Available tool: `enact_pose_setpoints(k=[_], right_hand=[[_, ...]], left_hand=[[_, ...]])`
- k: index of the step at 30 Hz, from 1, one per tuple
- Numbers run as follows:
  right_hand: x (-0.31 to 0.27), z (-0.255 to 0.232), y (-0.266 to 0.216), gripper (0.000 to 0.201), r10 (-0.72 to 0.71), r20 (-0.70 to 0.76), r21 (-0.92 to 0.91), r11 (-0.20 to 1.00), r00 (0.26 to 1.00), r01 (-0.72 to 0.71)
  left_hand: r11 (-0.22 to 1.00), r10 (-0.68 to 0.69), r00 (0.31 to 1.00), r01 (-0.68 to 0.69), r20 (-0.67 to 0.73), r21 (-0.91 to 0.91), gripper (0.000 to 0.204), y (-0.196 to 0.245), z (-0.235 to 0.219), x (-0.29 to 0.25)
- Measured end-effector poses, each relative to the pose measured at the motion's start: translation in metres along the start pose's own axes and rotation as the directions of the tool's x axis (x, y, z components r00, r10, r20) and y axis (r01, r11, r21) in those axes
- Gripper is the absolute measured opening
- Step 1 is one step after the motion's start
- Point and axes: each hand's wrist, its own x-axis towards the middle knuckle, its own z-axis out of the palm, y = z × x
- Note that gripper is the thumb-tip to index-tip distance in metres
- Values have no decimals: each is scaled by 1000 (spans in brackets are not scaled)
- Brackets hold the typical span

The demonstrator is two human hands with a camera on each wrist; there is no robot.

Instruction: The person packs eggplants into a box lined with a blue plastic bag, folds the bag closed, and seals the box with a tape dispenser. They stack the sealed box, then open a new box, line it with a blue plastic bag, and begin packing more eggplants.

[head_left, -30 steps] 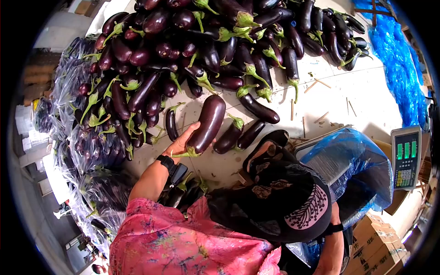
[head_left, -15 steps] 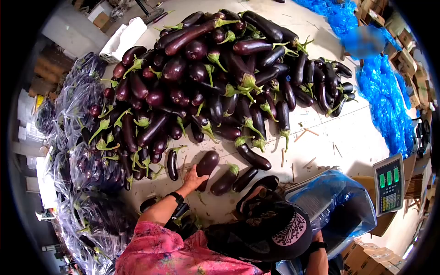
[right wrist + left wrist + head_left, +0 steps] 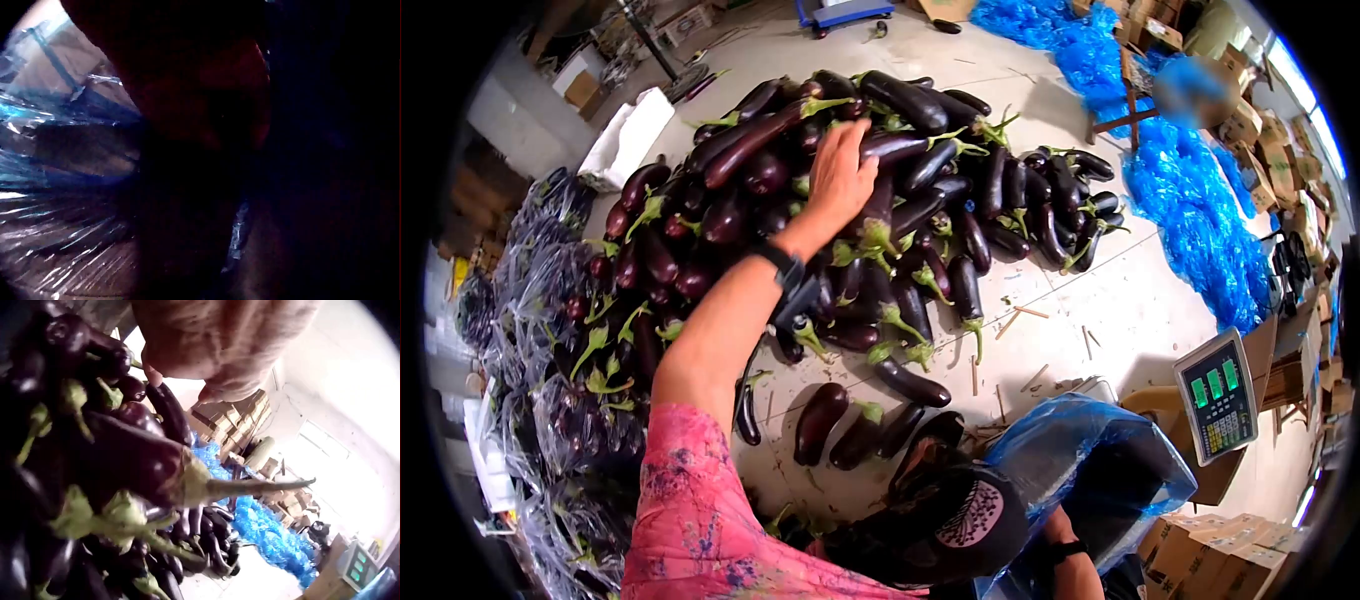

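Over the heap of eggplants (image 3: pixel 725 215), the left hand (image 3: pixel 840 175) reaches with its fingers pointing to the far side. In the left wrist view that hand (image 3: pixel 228 344) is at the top, a fingertip at the end of a dark eggplant (image 3: pixel 170 415); no grip on it shows. The right hand (image 3: pixel 1058 525) is at the near side of a blue plastic bag (image 3: pixel 1090 430), its fingers hidden. The right wrist view is very dark; the hand (image 3: pixel 200 94) shows beside crinkled blue film (image 3: pixel 69 169), and its finger shape cannot be made out.
Several loose eggplants, one of them plump (image 3: pixel 820 425), lie on the pale floor (image 3: pixel 1050 320) before the person. Bagged eggplants (image 3: pixel 530 320) line the left side. At the right are a scale display (image 3: pixel 1218 397), cartons (image 3: pixel 1210 560) and blue plastic film (image 3: pixel 1190 230).
The left hand has let go of the plump eggplant, which now lies on the floor, and has moved forward over the heap. The right hand remains by the blue bag.
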Motion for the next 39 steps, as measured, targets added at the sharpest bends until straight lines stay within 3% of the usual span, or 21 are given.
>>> enact_pose_setpoints(k=[1,4,6,10,13,14,16,17,19,22,23,24,26,28,30,32,34,36,37,38,39], right_hand=[[-1,0,-2,43,1,-7,0,1000,1000,-1],[-5,1,-10,43,3,-33,-9,1000,999,-3],[-7,1,-14,44,11,-52,-11,1000,999,-11],[-13,2,-15,44,39,-77,-4,999,996,-39],[-6,12,-16,44,76,-84,1,997,994,-77],[-3,15,-16,44,79,-80,5,997,994,-79],[4,23,-16,45,91,-77,2,996,993,-91],[8,27,-15,45,92,-71,3,996,993,-92],[11,30,-15,45,79,-63,2,997,995,-79],[9,34,-17,46,57,-57,-8,998,997,-57],[6,32,-17,46,44,-54,-14,999,998,-45],[3,35,-17,46,45,-57,-19,999,997,-46],[-5,33,-16,46,21,-60,-33,999,998,-23],[-15,33,-16,47,-9,-53,-57,998,999,6],[-26,33,-19,47,-61,-37,-90,994,997,58],[-32,31,-22,47,-108,-19,-112,988,994,105],[-22,-12,16,45,-71,5,-57,996,997,72],[-3,-68,70,43,-28,84,25,999,996,26],[-11,-64,60,43,-22,40,40,999,999,21],[-20,-56,50,43,-11,1,36,999,1000,11],[-26,-49,42,43,-2,-31,28,1000,1000,3]], left_hand=[[997,63,998,-63,-12,41,51,-6,15,19],[962,65,996,-80,66,260,57,-13,56,56],[920,96,978,-157,183,358,68,-20,75,73],[848,35,951,-190,306,495,75,-36,98,89],[759,51,926,-279,373,589,59,-46,104,105],[746,56,913,-307,404,591,67,-47,105,110],[740,67,905,-327,420,587,56,-46,110,118],[749,135,894,-374,427,546,53,-47,110,117],[754,271,862,-467,428,462,49,-45,102,111],[838,276,796,-474,539,270,50,-20,85,100],[854,375,807,-492,457,168,61,-9,77,92],[901,358,830,-426,427,74,66,11,66,84],[971,223,872,-162,435,-174,72,53,40,72],[951,237,882,-124,408,-284,72,79,6,63],[886,80,862,169,500,-432,64,106,-32,56],[854,91,869,183,487,-487,62,114,-63,43],[750,-34,750,456,660,-479,62,121,-98,18],[719,-84,574,601,814,-349,62,108,-128,-28],[688,-133,426,689,895,-226,68,103,-143,-52],[609,-95,404,746,910,-268,69,92,-149,-89],[604,-127,338,772,933,-197,70,80,-158,-128]])
